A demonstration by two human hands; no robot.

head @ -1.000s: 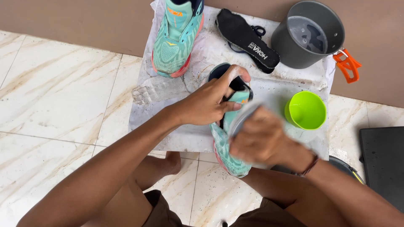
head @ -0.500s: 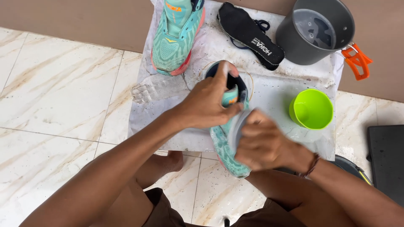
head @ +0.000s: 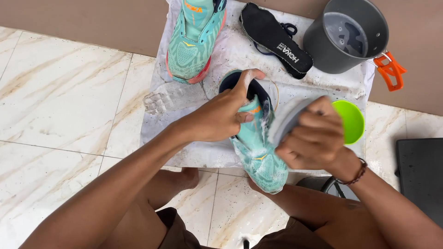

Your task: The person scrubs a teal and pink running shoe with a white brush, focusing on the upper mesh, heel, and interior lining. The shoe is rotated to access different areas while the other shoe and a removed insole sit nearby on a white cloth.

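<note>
The white cloth (head: 194, 138) was crowded at its far end, where a second shoe (head: 194, 41), a black insole (head: 274, 39) and a grey pot (head: 348, 34) were ranged side by side with only narrow gaps between them. The right flank was blocked by a green cup (head: 353, 122), set just beside the right hand (head: 314, 138), and by a black mat (head: 422, 175) further out. The soapy shoe (head: 258, 152) and the left hand (head: 221, 117) filled the cloth's middle. Open passage was left over the marble floor (head: 60, 106) to the left.
</note>
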